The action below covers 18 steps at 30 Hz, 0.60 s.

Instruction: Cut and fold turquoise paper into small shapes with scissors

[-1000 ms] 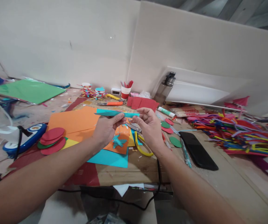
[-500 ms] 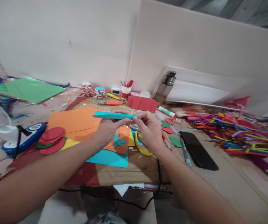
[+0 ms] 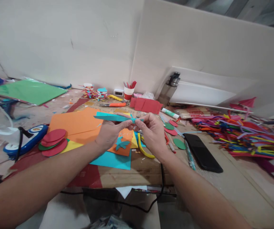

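Observation:
A folded strip of turquoise paper (image 3: 108, 117) is held up level over the middle of the table. My left hand (image 3: 110, 133) pinches it near its middle, thumb on the near side. At its right end, my right hand (image 3: 152, 132) has thumb and fingertips closed on the paper, where a small bit sticks up. Below the hands lie turquoise paper cutouts (image 3: 121, 143) on an orange piece of paper (image 3: 124, 152), with a turquoise sheet (image 3: 113, 161) under it. A yellow curved handle (image 3: 143, 150) lies beneath my right hand; its metal part is mostly hidden.
Orange sheets (image 3: 72, 122) and red paper circles (image 3: 54, 143) lie left. A black phone (image 3: 202, 152), a glue stick (image 3: 170, 113) and a heap of pipe cleaners (image 3: 246, 136) lie right. Behind stand red cards (image 3: 145, 105), a cup of red sticks (image 3: 129, 93) and a bottle (image 3: 169, 90).
The right part of the turquoise strip now looks creased and bent up between my fingertips. Its left end has tilted slightly upward. Both hands stay in nearly the same place.

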Available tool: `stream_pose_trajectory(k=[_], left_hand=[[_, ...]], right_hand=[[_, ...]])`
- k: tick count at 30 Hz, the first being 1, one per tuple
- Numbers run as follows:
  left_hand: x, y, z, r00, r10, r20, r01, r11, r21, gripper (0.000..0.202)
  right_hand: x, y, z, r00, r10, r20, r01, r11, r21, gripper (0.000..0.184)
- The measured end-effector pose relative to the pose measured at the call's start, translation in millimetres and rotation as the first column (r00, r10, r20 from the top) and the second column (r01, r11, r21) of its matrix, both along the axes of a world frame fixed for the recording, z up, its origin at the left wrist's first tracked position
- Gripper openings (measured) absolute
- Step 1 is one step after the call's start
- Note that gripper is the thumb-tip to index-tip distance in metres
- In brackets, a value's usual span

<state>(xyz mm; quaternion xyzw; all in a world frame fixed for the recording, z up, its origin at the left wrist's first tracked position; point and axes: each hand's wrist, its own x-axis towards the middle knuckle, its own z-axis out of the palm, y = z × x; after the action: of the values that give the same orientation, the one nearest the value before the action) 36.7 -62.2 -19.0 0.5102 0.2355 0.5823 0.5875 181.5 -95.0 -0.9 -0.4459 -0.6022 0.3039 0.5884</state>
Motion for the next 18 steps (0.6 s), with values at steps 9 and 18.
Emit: stream_pose_trajectory(k=[9, 18], left_hand=[[0.4, 3.5, 0.7, 0.999, 0.047, 0.000, -0.047, 0.997, -0.060, 0.016], [0.9, 4.7, 5.6, 0.996, 0.075, 0.051, -0.067, 0.987, -0.146, 0.017]], right_hand=[[-5.1, 4.5, -3.2, 0.991, -0.109, 0.073, 0.106, 0.993, 0.050, 0.022], [-11.1, 11.5, -2.9, 0.993, -0.113, 0.036, 0.111, 0.992, 0.054, 0.022]])
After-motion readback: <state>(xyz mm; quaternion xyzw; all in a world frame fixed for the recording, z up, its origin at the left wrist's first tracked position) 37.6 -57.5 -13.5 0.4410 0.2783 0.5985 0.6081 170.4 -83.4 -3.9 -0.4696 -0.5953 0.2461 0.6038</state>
